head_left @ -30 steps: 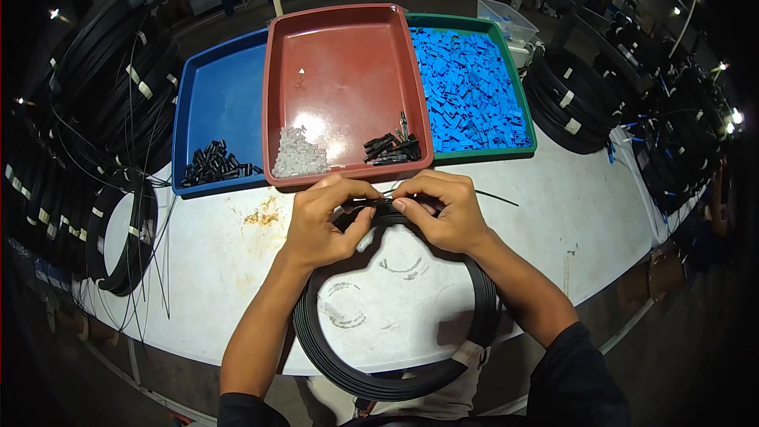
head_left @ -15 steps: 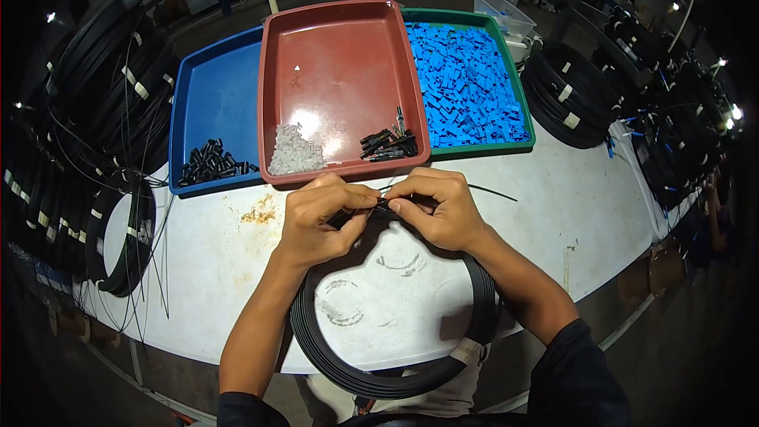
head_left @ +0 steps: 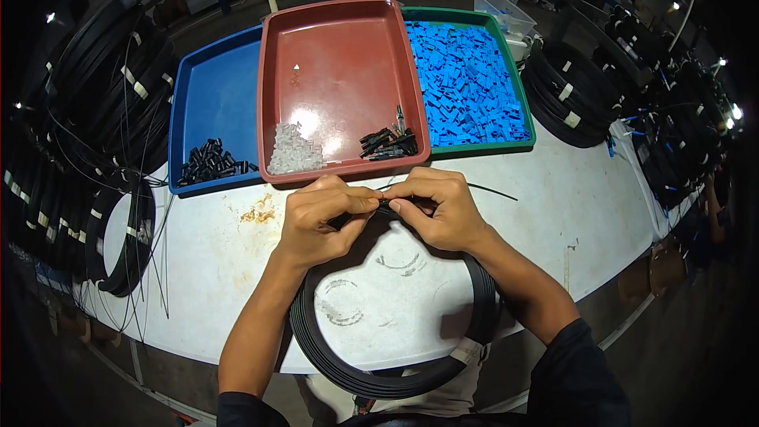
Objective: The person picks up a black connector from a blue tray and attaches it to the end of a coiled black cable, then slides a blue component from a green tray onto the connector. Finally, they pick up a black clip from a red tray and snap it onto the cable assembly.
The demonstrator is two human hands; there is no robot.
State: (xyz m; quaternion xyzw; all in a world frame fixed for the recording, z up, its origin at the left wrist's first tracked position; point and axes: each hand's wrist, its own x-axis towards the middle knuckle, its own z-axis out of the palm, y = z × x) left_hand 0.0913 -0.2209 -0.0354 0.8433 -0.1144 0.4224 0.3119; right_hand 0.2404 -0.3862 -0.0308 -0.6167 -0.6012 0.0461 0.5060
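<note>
Black cable coil [head_left: 395, 364] flat on the white surface [head_left: 601, 221], both hands pinched together at its far edge.

Left hand [head_left: 320, 217] and right hand [head_left: 439, 209] meet fingertip to fingertip over the top of the coil, each grip closed on the cable end there; what sits between the fingers is too small to tell. A thin black strand [head_left: 490, 191] runs right from the pinch. Coil looks light but springy, smooth-jacketed, likely to unwind if let go; white tape band [head_left: 468, 352] on the near right binds the turns, a sound place to hold. Just beyond the hands: red tray [head_left: 340, 39] with clear bits [head_left: 295, 152] and black bits [head_left: 387, 145]; blue tray [head_left: 213, 95] left of it, green tray [head_left: 526, 122] of blue parts [head_left: 466, 87] right. More coils [head_left: 565, 95] stacked far right and left.
</note>
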